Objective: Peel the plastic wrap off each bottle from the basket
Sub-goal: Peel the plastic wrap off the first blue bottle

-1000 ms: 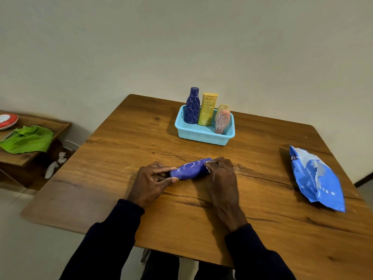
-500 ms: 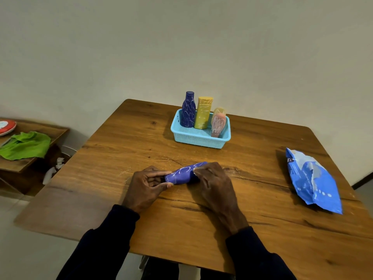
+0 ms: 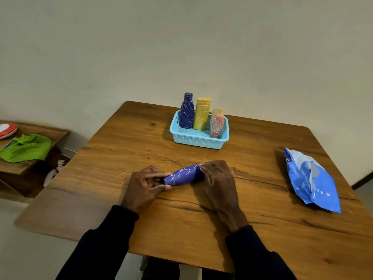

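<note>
A purple wrapped bottle (image 3: 184,174) lies on its side on the wooden table (image 3: 201,229) in front of me. My left hand (image 3: 144,187) pinches its left end between thumb and forefinger. My right hand (image 3: 219,179) grips its right end with the fingers curled over it. Behind, a light blue basket (image 3: 198,140) holds three upright wrapped bottles: a dark blue bottle (image 3: 187,111), a yellow bottle (image 3: 201,114) and a pink bottle (image 3: 216,124). The held bottle's cap is hidden by my fingers.
A blue plastic pouch (image 3: 311,179) lies flat near the table's right edge. To the left, a lower wooden side table (image 3: 30,166) carries a green cloth (image 3: 26,147) and a red-and-white plate (image 3: 7,130). A plain wall stands behind the table.
Both hands stay on the purple bottle, which lies in about the same spot on the table. The camera has tipped up a little, so everything sits lower in view.
</note>
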